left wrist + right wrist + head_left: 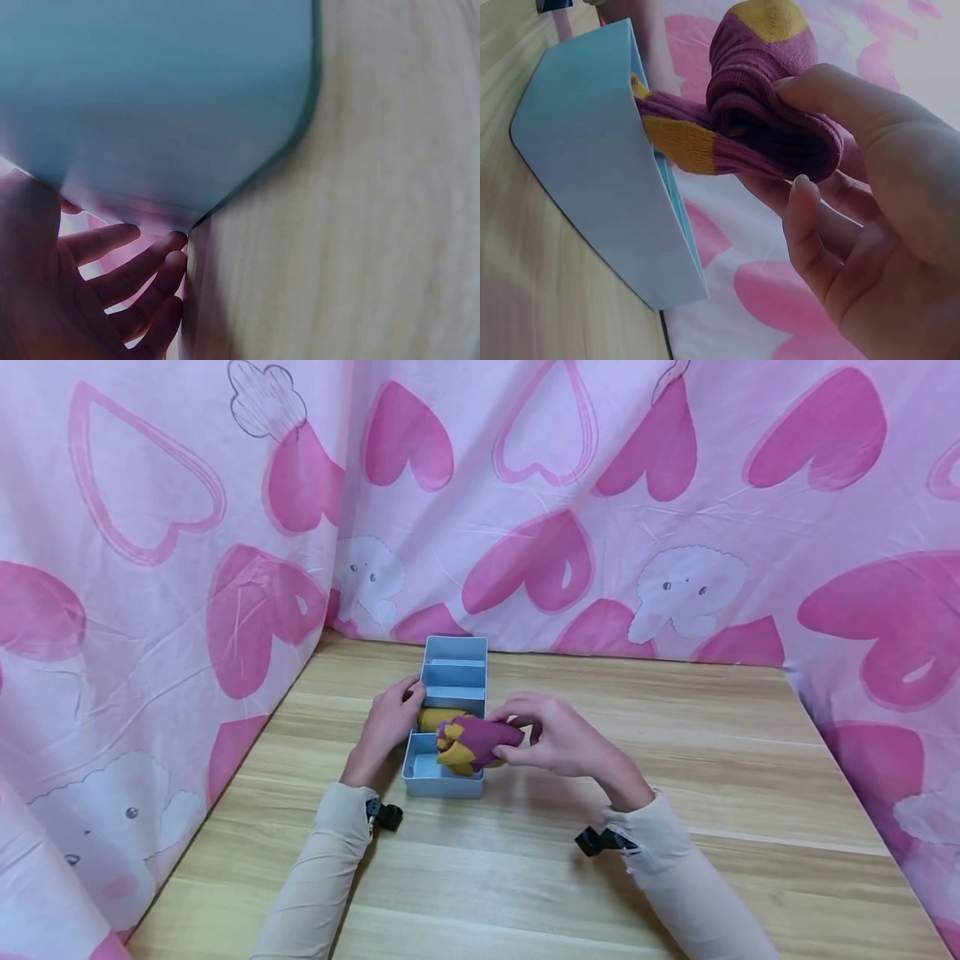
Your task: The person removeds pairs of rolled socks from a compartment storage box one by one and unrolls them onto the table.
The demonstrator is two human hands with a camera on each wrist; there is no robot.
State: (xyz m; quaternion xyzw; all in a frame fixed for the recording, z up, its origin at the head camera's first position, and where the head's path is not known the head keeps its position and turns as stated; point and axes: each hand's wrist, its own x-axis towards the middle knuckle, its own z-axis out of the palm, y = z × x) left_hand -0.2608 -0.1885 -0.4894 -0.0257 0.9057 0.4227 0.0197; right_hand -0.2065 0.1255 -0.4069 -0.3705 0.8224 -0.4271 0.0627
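Note:
My right hand [551,735] pinches a bundled purple sock [487,739] with mustard-yellow patches between thumb and fingers. In the right wrist view, the sock [769,105] is folded over itself with its cuff opening toward the palm, and its yellow-and-purple end overlaps the box rim. The blue-grey divided box [442,787] stands lengthwise on the table. A mustard-yellow rolled piece of fabric [435,720] lies in its second compartment from the front, partly hidden by the sock. Against the box's left side rests my left hand [388,718], its fingers [124,277] extended along the outer wall.
Under everything is a wood-grain table [675,860]. A pink curtain [525,510] printed with hearts hangs along its back and sides. Behind the rolled fabric, the box has further compartments [455,677]. Small black cameras [600,841] sit at both wrists.

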